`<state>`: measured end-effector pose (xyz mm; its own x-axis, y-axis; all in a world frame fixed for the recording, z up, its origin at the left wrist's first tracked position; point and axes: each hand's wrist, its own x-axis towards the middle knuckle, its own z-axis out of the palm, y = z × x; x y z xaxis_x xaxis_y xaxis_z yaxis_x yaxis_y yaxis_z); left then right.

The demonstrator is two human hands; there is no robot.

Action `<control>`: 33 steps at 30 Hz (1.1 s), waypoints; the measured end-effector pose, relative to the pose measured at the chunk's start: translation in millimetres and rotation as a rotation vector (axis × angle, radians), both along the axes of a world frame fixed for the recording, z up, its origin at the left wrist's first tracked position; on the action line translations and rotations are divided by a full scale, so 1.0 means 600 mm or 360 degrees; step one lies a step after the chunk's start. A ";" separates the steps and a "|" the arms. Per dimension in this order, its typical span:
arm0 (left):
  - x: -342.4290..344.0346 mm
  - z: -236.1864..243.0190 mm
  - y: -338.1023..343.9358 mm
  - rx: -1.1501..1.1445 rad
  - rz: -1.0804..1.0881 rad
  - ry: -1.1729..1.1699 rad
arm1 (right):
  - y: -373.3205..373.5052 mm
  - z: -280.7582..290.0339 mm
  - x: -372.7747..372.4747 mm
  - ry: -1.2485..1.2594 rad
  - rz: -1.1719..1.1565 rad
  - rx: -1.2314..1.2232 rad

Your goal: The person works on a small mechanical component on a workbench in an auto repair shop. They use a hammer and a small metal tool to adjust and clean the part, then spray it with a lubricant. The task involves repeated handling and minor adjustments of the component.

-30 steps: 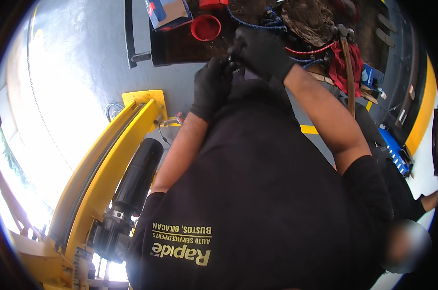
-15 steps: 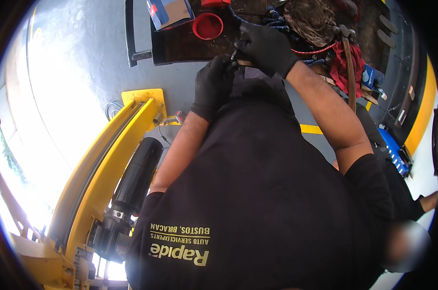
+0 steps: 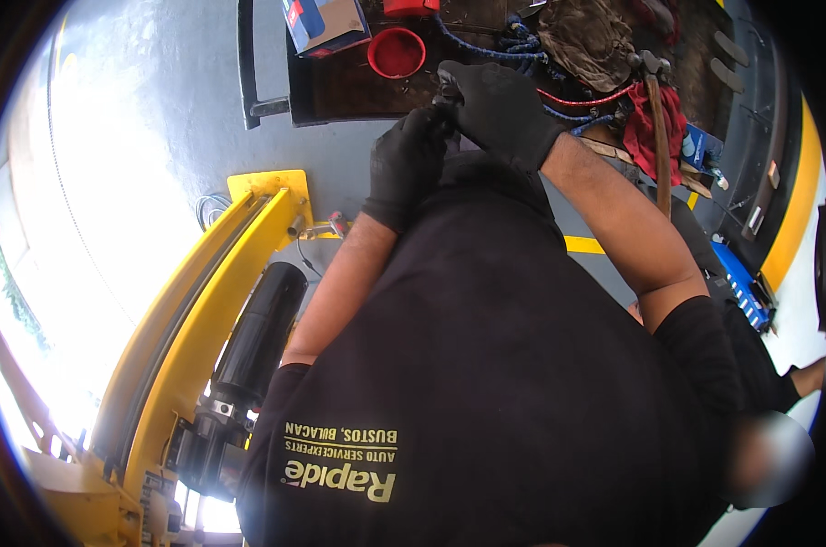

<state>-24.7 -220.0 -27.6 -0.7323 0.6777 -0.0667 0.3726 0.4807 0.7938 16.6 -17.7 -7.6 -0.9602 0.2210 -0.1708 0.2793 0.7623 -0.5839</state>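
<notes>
My left hand and my right hand, both in black gloves, meet at the near edge of a dark work table. Their fingers are closed and press together at the tips. Something small and dark seems to be pinched between them, but the gloves cover it and its kind does not show. Just beyond the hands, a round red cup stands on the table. Blue braided cord and a red cord run beside my right hand.
An open blue and white box lies at the back left. To the right are a brown crumpled cloth, a red rag and a wooden-handled hammer. A yellow lift post with a black cylinder rises at left. Another person's arm shows at right.
My right hand has turned and come slightly nearer, its fingers now over the left fingertips. The small shiny piece and tan strip seen between the hands before are now hidden.
</notes>
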 end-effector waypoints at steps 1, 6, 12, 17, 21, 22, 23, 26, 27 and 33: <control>-0.003 0.001 0.001 -0.0014 0.0007 0.0020 | -0.005 -0.001 0.003 0.0062 0.0002 -0.0027; -0.002 0.003 0.000 -0.0025 0.0008 -0.0001 | -0.004 0.011 -0.001 -0.0054 0.0036 0.0073; -0.002 0.004 -0.001 -0.0081 0.0016 -0.0024 | -0.006 0.000 0.007 0.0002 0.0061 0.0146; 0.000 0.002 0.001 -0.0025 0.0020 0.0010 | 0.012 -0.013 0.002 -0.0073 0.0013 0.0168; -0.005 0.005 0.006 -0.0001 0.0046 0.0021 | 0.021 -0.037 0.018 0.0152 0.0105 0.0216; 0.000 0.006 0.003 -0.0024 0.0041 0.0006 | 0.039 -0.044 0.024 0.0229 0.0143 0.0231; -0.002 0.003 0.003 -0.0037 0.0043 0.0008 | 0.059 -0.035 0.016 0.0124 -0.0054 0.0101; -0.002 0.006 -0.001 -0.0027 0.0024 0.0007 | 0.101 -0.028 0.024 -0.0026 -0.0583 -0.0375; -0.003 0.010 0.001 -0.0007 0.0028 0.0011 | 0.127 -0.039 0.032 0.0058 -0.0672 -0.0563; 0.000 -0.005 -0.003 0.0070 0.0073 -0.0022 | 0.064 -0.008 0.034 0.0189 -0.0476 -0.0338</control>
<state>-24.5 -221.7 -30.5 -0.7617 0.6462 -0.0477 0.3399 0.4612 0.8196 37.0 20.5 -12.5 -0.8745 0.4661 -0.1341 0.3918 0.5160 -0.7617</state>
